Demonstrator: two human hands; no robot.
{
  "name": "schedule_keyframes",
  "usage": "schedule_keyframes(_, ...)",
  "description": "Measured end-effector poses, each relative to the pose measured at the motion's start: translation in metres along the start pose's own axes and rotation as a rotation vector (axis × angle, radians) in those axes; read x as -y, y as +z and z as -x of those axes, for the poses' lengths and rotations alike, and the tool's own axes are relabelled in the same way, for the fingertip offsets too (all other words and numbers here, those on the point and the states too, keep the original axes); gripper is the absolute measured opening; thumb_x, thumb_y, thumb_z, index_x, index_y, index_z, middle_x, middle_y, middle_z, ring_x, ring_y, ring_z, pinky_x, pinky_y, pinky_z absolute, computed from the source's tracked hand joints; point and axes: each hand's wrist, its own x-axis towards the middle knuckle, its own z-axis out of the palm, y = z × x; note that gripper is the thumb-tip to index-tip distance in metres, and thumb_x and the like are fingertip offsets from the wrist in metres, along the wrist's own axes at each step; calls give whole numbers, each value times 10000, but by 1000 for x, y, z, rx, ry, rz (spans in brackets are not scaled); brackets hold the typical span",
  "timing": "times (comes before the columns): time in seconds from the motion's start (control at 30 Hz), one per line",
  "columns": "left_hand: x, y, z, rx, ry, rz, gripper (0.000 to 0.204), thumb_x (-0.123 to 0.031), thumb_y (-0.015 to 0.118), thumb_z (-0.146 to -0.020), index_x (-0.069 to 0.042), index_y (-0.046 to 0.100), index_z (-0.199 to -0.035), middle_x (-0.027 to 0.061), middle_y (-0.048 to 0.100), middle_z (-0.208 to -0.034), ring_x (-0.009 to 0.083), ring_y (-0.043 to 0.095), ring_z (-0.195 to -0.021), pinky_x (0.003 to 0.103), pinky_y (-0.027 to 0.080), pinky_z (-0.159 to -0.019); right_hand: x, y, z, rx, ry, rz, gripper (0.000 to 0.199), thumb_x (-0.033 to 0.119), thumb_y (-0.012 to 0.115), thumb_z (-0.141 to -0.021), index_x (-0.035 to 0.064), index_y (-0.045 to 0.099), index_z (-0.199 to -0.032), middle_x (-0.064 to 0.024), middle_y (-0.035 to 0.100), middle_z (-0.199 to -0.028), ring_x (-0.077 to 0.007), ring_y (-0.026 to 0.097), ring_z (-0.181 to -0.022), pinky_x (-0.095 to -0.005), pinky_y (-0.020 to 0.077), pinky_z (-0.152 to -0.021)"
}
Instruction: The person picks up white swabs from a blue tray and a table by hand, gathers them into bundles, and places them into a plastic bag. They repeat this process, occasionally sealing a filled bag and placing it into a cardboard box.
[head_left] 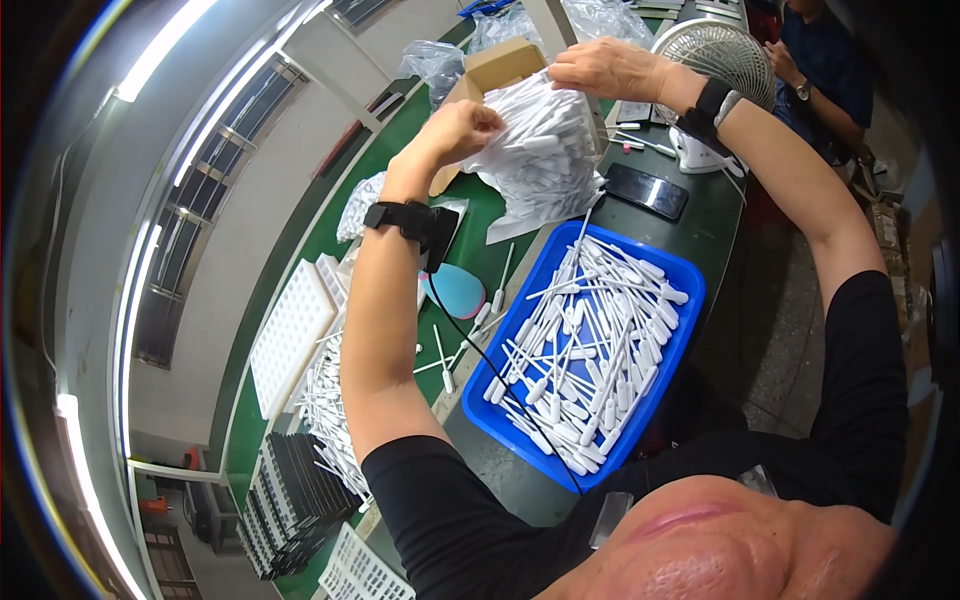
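Note:
In front of me, at the far side of the bench, a clear plastic bag (520,192) bulges with white plastic droppers (545,125). My left hand (458,132) is closed, its curled fingers at the bag's left upper edge. On the right side my right hand (612,72) pinches near the top of the bag, with fingertips pressed together. Behind the bag stands an open cardboard box (503,64), partly hidden by it. Nearer to me, a blue tray (683,330) holds many loose white droppers (590,350), lying in all directions.
Right of the bag lies a black phone (646,192), near a white fan (715,62). Left are a teal rounded object (455,290), a white rack with holes (290,335), more droppers (330,405) and stacked black trays (298,505). Another person (825,75) sits at far right.

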Motion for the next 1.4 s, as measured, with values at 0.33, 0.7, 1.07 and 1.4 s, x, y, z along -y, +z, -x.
schedule_keyframes(0.33,52,0,27,-8,-84,362,236,-261,650,-855,-115,718,-1028,169,701,-921,281,672,-816,360,530,-771,-26,30,-10,-125,-16,-160,166,196,565,-898,34,573,-859,-163,608,-831,-330,618,-832,-406,491,-724)
schedule_keyframes(0.7,35,-7,25,-300,-62,-321,145,-205,601,-878,-93,684,-919,152,678,-827,360,639,-824,450,516,-723,-31,47,-24,-271,95,21,191,212,538,-933,36,556,-859,-172,592,-783,-342,626,-792,-418,491,-686)
schedule_keyframes(1.07,6,13,15,-387,-67,78,150,-245,619,-889,-110,684,-901,105,679,-746,326,647,-733,394,521,-748,-48,40,-3,-253,45,-84,215,230,546,-935,26,572,-875,-163,590,-788,-358,611,-776,-416,484,-716)
schedule_keyframes(1.4,-5,25,23,-487,64,-372,145,-244,609,-911,-125,691,-896,101,668,-710,307,636,-688,373,522,-727,-28,35,15,-53,62,-55,212,253,534,-978,42,538,-962,-126,560,-860,-294,602,-836,-348,497,-721)
